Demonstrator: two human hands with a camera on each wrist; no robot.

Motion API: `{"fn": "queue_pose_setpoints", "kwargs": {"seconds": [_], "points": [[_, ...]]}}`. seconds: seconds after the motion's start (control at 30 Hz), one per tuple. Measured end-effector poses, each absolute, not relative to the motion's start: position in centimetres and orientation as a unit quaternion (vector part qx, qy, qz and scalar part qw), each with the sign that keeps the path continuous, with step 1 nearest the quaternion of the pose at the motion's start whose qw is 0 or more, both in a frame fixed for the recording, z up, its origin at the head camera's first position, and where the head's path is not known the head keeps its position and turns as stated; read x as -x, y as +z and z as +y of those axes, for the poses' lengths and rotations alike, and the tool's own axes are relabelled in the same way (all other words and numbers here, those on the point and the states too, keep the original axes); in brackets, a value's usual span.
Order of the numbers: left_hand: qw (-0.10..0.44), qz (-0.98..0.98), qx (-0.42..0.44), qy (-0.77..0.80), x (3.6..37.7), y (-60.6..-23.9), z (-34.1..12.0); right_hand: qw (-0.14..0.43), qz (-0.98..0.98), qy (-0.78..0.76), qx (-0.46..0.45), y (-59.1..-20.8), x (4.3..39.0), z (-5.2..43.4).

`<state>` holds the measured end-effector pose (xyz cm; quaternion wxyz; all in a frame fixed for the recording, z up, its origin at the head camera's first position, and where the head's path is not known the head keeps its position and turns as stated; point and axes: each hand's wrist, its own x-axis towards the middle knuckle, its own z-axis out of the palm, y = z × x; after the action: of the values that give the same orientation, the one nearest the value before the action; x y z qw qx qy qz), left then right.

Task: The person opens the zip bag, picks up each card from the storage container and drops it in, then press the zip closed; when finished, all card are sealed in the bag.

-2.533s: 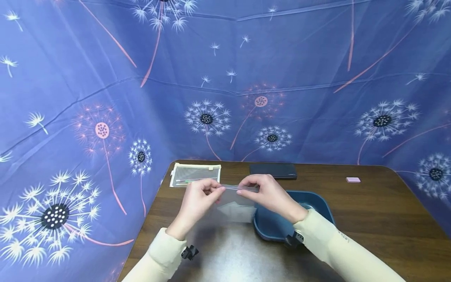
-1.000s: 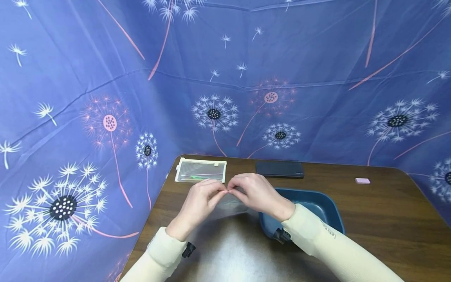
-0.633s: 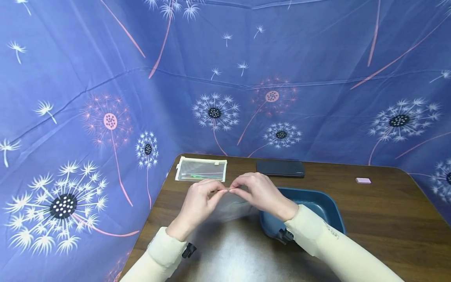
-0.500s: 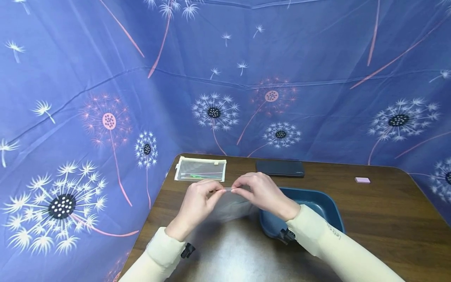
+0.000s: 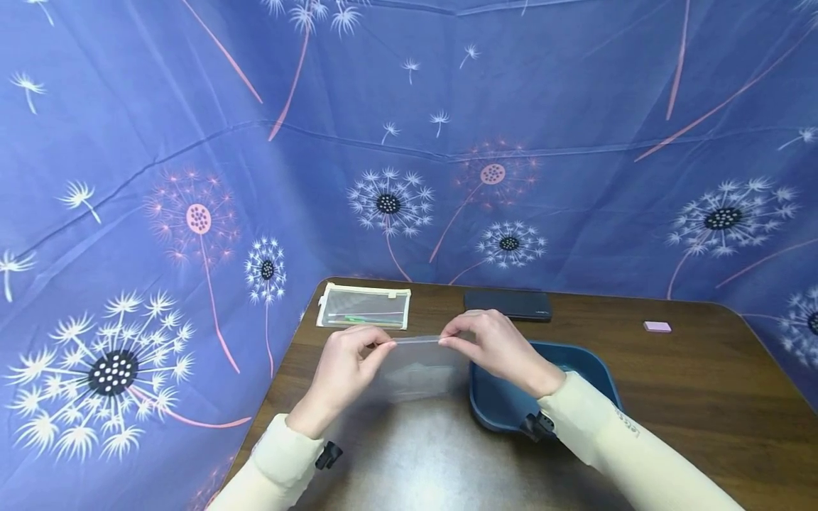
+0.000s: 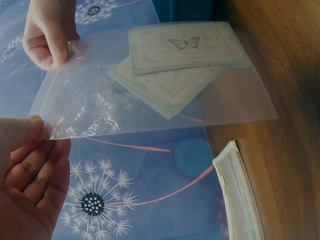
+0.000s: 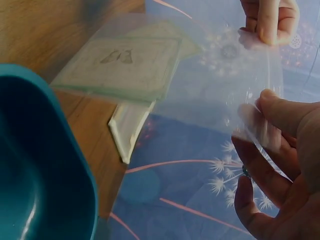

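A clear zip bag (image 5: 418, 365) hangs between my two hands over the table. My left hand (image 5: 345, 365) pinches one end of its top strip between thumb and fingers. At the other end of the strip, my right hand (image 5: 501, 351) pinches it the same way. Inside the bag lie pale cards with greenish edges (image 6: 190, 47), one bearing a butterfly picture; they overlap at an angle in the left wrist view. The right wrist view shows the same cards (image 7: 120, 62) in the bag's lower part.
A blue basin (image 5: 594, 365) stands under and beside my right forearm. At the back of the table lie a cream-edged mesh pouch (image 5: 364, 309) with thin sticks inside and a dark flat case (image 5: 508, 305). A small pink block (image 5: 657, 326) lies far right. Patterned cloth hangs behind.
My hands, fingertips nearly together about a second ago, have drawn apart along the bag's top strip, the left going left and the right going right. More of the bag now shows between them.
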<state>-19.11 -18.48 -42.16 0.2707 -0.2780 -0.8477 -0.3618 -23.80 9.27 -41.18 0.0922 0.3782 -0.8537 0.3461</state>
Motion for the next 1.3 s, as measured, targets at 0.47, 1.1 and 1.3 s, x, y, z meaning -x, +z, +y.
{"fn": "queue_pose_setpoints", "kwargs": {"seconds": [0.47, 1.1, 1.3], "points": [[0.268, -0.853, 0.262, -0.363, 18.8, -42.1, -19.5, 0.099, -0.857, 0.345, -0.369, -41.5, 23.5, 10.3], [0.261, -0.866, 0.233, -0.357, 21.7, -42.0, -19.6, 0.174, -0.866, 0.301, -0.359, -40.9, 24.8, 10.7], [0.233, -0.861, 0.219, -0.395, 22.6, -43.1, -19.8, 0.194, -0.876, 0.25, -0.364, -41.1, 24.8, 10.5]]}}
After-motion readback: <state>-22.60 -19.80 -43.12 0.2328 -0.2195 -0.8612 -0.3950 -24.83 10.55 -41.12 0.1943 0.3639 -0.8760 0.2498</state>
